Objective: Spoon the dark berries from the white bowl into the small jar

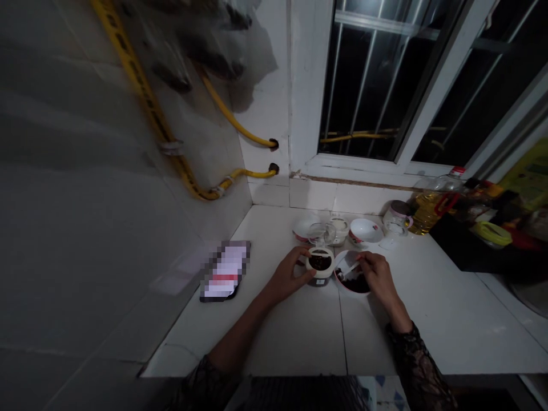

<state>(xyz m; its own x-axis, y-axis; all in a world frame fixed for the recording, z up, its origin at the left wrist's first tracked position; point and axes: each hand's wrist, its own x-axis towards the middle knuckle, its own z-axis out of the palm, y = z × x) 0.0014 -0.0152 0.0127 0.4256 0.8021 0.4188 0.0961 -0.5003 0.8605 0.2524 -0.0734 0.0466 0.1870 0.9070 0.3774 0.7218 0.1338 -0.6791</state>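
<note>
My left hand [287,275] is wrapped round a small open jar [319,265] with dark contents, which stands on the white counter [299,337]. My right hand [379,274] pinches a white spoon [350,270] whose tip lies in a white bowl [341,264] holding dark pieces. The bowl sits right beside the jar, to its right.
Behind the jar stand small white bowls [365,231] and a glass container [322,233]. An oil bottle [432,202] and more jars sit at the back right by the window. A blurred flat packet [226,269] lies left. Yellow gas hoses [171,142] run along the left wall.
</note>
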